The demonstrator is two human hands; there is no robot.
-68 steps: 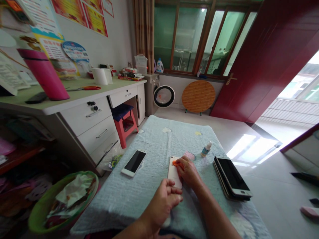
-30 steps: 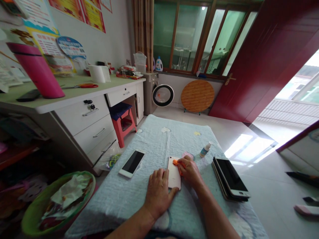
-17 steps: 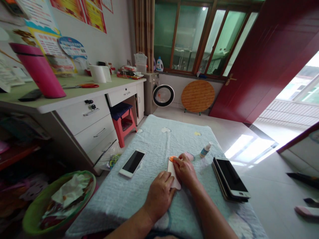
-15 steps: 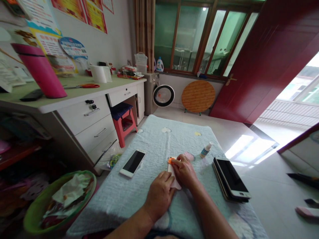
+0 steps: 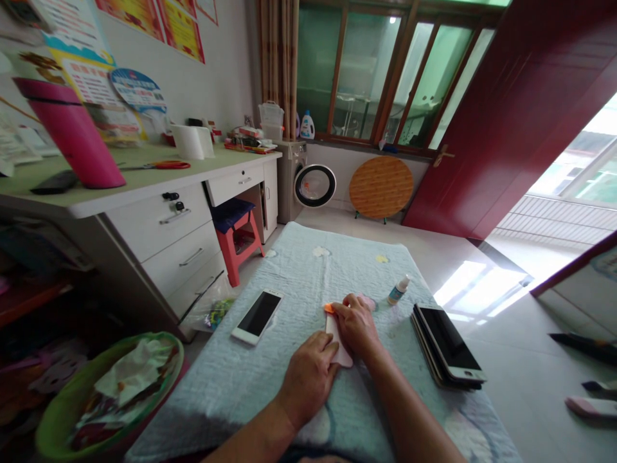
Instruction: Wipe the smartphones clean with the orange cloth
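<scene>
A pale pinkish, phone-shaped slab (image 5: 342, 355) lies on the light blue cloth cover (image 5: 308, 270), mostly hidden under my hands. My left hand (image 5: 311, 370) grips its lower left side, with the fingers curled over the edge. My right hand (image 5: 357, 325) pinches a small orange piece (image 5: 329, 308), perhaps cloth, against the slab's far end. Left of my hands lies a white smartphone (image 5: 258, 316), screen up. To the right, a small spray bottle (image 5: 398, 290) stands upright near a stack of phones (image 5: 448, 344), the top one white with a dark screen.
A green-rimmed waste bin (image 5: 166, 379) with crumpled paper stands at the lower left. The white desk (image 5: 164, 238) bears a pink flask (image 5: 72, 132). A red stool (image 5: 238, 251) is beside the desk; the washing machine door (image 5: 315, 185) hangs open behind.
My right hand has shifted the orange piece slightly across the slab's far end, covering the dark spot seen there before. My left hand keeps its grip.
</scene>
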